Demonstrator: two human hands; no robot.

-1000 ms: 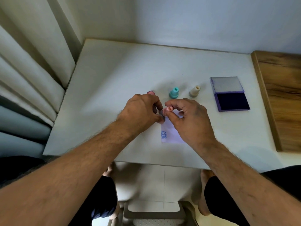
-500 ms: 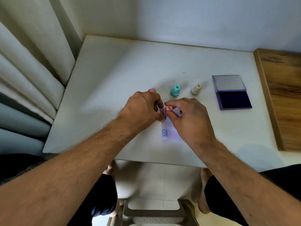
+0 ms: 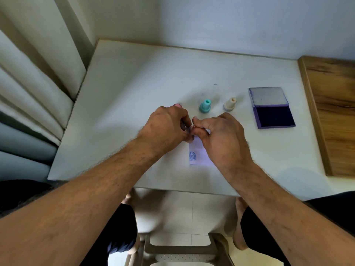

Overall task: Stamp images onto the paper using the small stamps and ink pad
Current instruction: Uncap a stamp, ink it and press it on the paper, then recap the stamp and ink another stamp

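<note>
Pinching a small pink stamp between them as before, the left hand and right hand have barely shifted over the paper's far end; one blue print shows, so pressing continues.

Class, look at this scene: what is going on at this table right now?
A person is stamping. Both hands, left hand and right hand, meet over the far end of a small paper strip, pinching a small pink stamp between the fingertips. One blue print is already on the paper. A teal stamp, a cream stamp and another pink stamp stand behind, and the open ink pad lies to the right.
</note>
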